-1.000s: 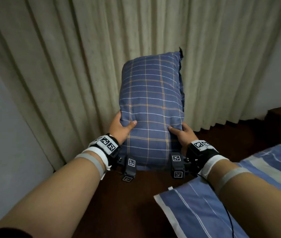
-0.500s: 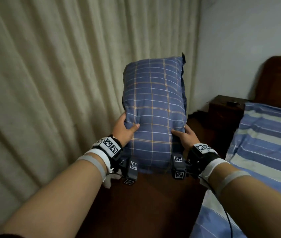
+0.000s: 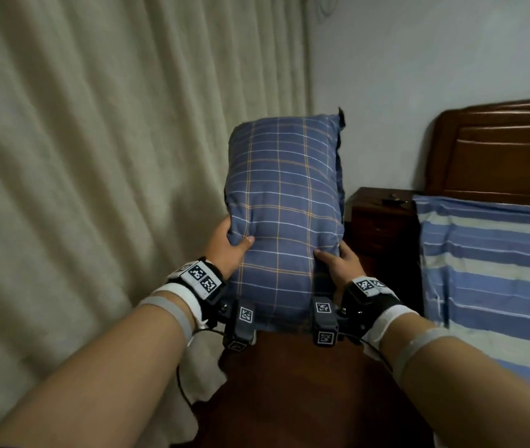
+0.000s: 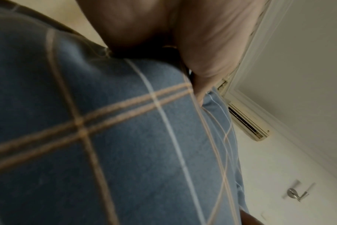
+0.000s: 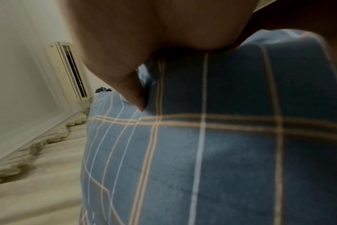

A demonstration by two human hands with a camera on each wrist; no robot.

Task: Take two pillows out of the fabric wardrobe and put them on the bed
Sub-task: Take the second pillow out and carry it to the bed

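Turning right since a second ago: headboard [image 3: 499, 150] and nightstand [image 3: 383, 221] now in view, curtain [image 3: 95, 156] sliding off left. Plaid pillow [image 3: 284, 202] upright, mid-air, left hand [image 3: 229, 250] and right hand [image 3: 341, 263] clamped on its sides. Bed [image 3: 490, 270] near right; set-down looks next.

Curtain [image 3: 95, 189] (beige), nightstand [image 3: 383, 227]

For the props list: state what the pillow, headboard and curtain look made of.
Pillow: woven cloth, likely cotton, matte blue plaid; it dents softly under both thumbs.
Headboard: wood or wood veneer, reddish brown, glossy; highlights run along its moulded panels.
Curtain: heavy beige fabric, matte, hanging in deep folds.
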